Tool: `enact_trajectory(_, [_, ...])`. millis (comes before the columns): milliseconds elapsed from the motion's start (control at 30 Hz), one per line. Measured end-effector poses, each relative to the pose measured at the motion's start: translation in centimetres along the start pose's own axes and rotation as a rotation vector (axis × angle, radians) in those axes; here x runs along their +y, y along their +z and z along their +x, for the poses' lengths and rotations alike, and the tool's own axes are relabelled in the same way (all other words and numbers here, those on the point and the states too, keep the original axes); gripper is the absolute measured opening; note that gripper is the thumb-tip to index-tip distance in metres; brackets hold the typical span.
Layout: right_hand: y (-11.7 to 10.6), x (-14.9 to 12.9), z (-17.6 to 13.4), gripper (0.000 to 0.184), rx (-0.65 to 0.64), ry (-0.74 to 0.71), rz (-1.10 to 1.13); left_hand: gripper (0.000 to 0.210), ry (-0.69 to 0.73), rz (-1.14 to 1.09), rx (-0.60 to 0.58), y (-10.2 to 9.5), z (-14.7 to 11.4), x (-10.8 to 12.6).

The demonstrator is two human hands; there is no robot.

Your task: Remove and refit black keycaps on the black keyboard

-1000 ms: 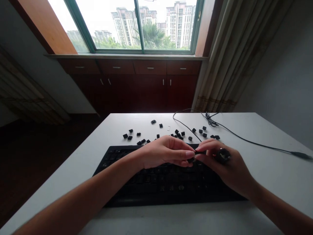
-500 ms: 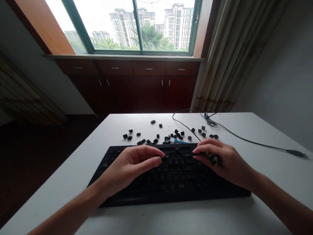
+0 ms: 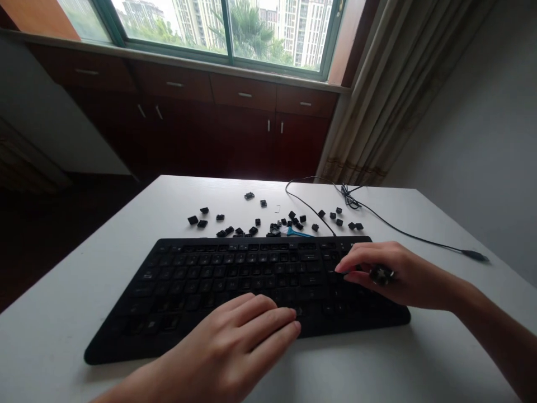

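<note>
keyboard [image 3: 218,272] on table [image 3: 352,366], caps [image 3: 202,224] strewn behind keyboard; left hand [image 3: 241,344] over keyboard's front edge, cannot tell grip; right hand [image 3: 405,274] over keyboard's right end, curled round dark piece [image 3: 381,275]

The left hand [image 3: 247,336], a second ago fingertip to fingertip with the right hand [image 3: 403,274] over the right part of the keyboard [image 3: 188,291], has pulled away to its near edge, fingers extended. The keyboard's left part is uncovered, and a blue-handled brush [image 3: 298,232], earlier hidden, shows just beyond its far edge.
</note>
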State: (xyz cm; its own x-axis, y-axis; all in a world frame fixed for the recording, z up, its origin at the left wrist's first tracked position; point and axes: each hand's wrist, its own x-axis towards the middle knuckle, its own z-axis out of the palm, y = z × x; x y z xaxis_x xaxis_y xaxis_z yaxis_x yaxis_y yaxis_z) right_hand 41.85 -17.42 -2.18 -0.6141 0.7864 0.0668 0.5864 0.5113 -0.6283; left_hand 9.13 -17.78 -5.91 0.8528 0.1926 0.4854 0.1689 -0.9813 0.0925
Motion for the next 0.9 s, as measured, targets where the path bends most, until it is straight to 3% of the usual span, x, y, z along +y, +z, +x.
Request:
enact_trajectory(233, [1.3, 2.0, -1.6, 0.028, 0.062, -0.036, -0.127, 0.036, -0.036, -0.055, -0.004, 1.4, -0.4, 0.2])
enact_trajectory(400, [1.8, 1.9, -1.8, 0.039, 0.116, -0.089, -0.235, 0.039, -0.092, -0.100, -0.003, 1.9, -0.6, 0.0])
enact_trajectory(567, [2.1, 1.9, -1.7, 0.024, 0.158, -0.057, -0.227, 0.032, -0.121, -0.130, 0.028, 1.7, 0.0, -0.1])
enact_trajectory(700, [1.9, 1.9, -1.9, 0.023, 0.191, -0.096, -0.200, 0.033, -0.140, -0.146, 0.008, 1.6, -0.1, -0.1])
enact_trajectory(900, [1.1, 1.4, -2.2, 0.024, 0.046, -0.145, -0.137, 0.036, -0.148, -0.145, -0.019, 1.5, -0.3, 0.0])
